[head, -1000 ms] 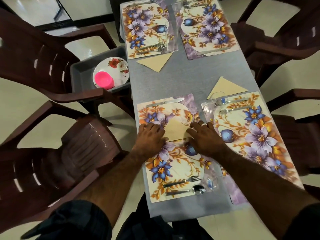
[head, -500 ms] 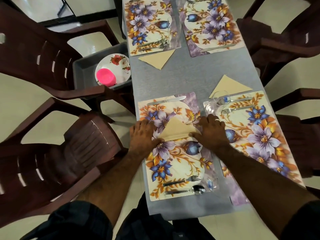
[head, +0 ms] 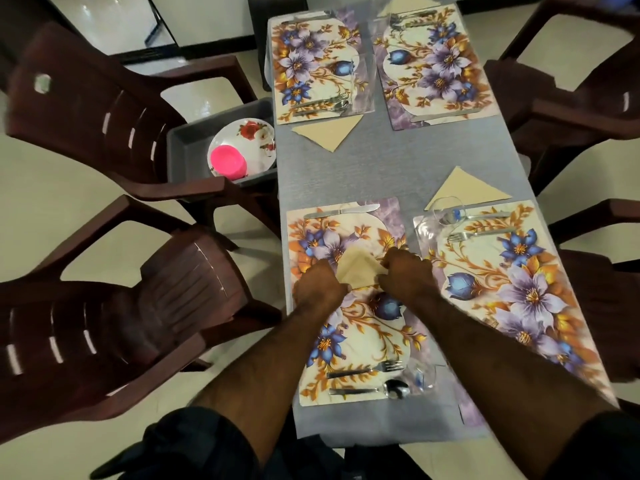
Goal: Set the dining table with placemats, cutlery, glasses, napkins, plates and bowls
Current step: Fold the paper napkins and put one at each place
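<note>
Grey table (head: pixel 398 168) carries four floral placemats (head: pixel 349 344) (head: pixel 512 289) (head: pixel 318 64) (head: pixel 436 64). Two folded beige napkins (head: pixel 329 133) (head: pixel 465 187) lie directly on it, between the placemat pairs.

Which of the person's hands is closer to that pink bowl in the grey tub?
The left. The left hand grips the napkin on the tub's side of the table, below and right of the pink bowl. The right hand grips the napkin's other edge, farther away.

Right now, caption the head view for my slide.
Both hands, left and right, folding a beige napkin on a floral placemat.
</note>
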`<state>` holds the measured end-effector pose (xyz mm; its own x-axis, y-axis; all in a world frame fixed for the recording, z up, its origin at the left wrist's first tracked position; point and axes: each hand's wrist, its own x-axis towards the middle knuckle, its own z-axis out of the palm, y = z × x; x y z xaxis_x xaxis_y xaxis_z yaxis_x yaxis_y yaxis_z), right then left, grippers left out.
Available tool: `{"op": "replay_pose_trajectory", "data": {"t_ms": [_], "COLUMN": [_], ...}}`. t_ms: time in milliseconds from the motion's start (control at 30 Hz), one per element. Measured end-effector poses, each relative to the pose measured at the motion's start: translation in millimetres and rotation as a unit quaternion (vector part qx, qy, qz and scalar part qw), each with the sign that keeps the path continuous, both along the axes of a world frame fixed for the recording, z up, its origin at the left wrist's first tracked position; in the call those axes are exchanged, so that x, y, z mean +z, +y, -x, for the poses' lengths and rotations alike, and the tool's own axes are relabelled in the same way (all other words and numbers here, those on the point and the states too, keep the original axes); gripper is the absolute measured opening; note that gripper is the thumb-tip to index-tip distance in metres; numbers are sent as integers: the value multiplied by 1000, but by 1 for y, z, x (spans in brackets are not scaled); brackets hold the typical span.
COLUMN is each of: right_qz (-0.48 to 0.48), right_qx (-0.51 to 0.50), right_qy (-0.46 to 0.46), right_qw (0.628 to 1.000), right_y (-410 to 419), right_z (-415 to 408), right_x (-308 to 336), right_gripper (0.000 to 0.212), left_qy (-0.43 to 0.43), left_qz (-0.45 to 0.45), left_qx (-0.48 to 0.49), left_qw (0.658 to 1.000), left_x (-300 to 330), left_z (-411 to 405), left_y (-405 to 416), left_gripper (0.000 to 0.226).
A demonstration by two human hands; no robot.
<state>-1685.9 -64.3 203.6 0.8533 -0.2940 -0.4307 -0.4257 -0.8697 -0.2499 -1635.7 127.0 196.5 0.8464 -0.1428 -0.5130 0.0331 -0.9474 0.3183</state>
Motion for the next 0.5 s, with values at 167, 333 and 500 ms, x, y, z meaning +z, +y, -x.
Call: {"op": "replay_pose_trajectory", "data": {"t_ms": [167,333,500], "right_qz": [-53,-238,-304], "right_qx": [6,34,97], "right_qy": [7,-81,-109], "right_qw": [999,967,942], "right_y": [-3,-11,5], "right_z": [4,-6,-22], "right_x": [12,32,83], "right_gripper": [32,96,12], "left_qy": [48,51,45], "left_qz": [66,181,272], "left_qx": [19,-73,-16], "left_qw": [997,979,961], "left_x": [9,49,101], "left_z": [-3,-9,-19], "left_y": [4,24,53], "left_gripper": [23,23,18]}}
